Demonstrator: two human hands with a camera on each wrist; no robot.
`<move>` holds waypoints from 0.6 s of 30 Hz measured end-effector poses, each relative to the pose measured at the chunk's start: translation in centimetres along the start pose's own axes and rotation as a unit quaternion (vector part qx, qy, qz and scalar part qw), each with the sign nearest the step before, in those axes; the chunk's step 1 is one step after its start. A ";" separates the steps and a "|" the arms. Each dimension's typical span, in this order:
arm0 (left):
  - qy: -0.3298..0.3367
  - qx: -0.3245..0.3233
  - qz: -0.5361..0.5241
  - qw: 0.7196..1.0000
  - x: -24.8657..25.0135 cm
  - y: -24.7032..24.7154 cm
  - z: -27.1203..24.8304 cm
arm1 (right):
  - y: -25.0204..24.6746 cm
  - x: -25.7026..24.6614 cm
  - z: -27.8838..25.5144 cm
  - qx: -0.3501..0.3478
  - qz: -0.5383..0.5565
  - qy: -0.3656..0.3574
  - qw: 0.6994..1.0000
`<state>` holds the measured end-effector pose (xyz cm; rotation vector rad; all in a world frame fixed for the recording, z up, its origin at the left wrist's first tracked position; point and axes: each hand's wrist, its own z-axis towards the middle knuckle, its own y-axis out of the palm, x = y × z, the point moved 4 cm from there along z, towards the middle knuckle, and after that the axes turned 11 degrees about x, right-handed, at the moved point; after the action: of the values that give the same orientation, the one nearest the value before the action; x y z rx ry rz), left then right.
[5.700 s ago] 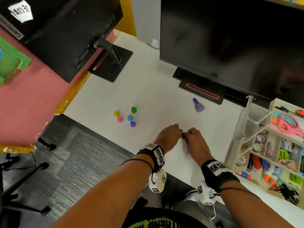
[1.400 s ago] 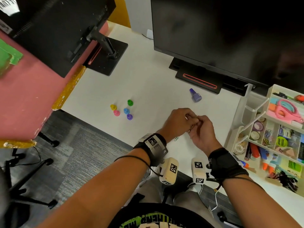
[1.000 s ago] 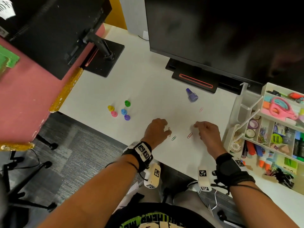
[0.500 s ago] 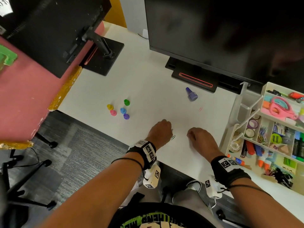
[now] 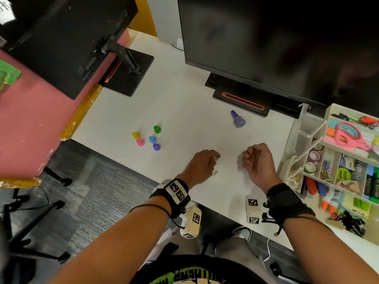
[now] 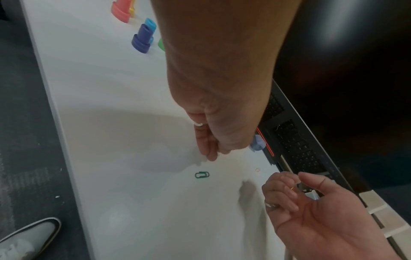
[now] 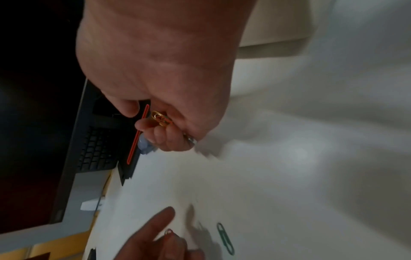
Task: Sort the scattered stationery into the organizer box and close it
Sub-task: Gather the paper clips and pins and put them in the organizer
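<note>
Our right hand (image 5: 258, 160) curls fingers round small bunch of paper clips (image 7: 160, 119), held above white desk (image 5: 184, 111). Our left hand (image 5: 202, 166) pinches one paper clip (image 7: 169, 231) at fingertips. Green paper clip (image 5: 214, 173) lies on desk just beside left hand; pink paper clip (image 5: 249, 137) farther off. Organizer box (image 5: 344, 165) stands open at right.

A green paper clip (image 5: 215, 173) lies on the white desk (image 5: 184, 111).

White desk (image 5: 184, 111), grey carpet (image 5: 98, 193)
</note>
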<state>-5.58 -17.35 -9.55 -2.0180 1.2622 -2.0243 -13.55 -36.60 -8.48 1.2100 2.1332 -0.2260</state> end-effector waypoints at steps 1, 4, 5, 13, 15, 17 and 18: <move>-0.014 -0.006 0.000 1.000 0.2 0.1 0.0 | 0.1 -0.7 0.2 0.016 -0.038 -0.022 0.999; -0.091 -0.003 -0.017 0.996 0.6 -0.1 -0.2 | -0.3 -2.7 1.8 0.090 -0.259 -0.197 0.941; -0.110 0.003 -0.024 0.994 0.6 -0.1 -0.3 | -0.5 -3.3 2.3 0.111 -0.331 -0.266 0.898; -0.021 -0.041 0.223 0.974 0.4 0.6 -2.4 | 0.0 -4.4 3.9 0.090 -0.575 -0.416 0.699; 0.005 -0.041 0.262 0.964 0.2 0.7 -2.5 | -0.1 -4.0 4.1 0.075 -0.615 -0.428 0.658; 0.019 -0.038 0.284 0.958 0.2 0.8 -2.3 | -0.3 -3.7 4.3 0.071 -0.621 -0.432 0.650; 0.028 -0.043 0.295 0.954 0.3 0.8 -2.2 | -0.4 -3.6 4.3 0.069 -0.624 -0.428 0.650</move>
<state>-7.87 -16.91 -9.36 -1.3705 1.7258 -1.7600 -10.61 -41.24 -9.62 -0.5445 1.6376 -1.2657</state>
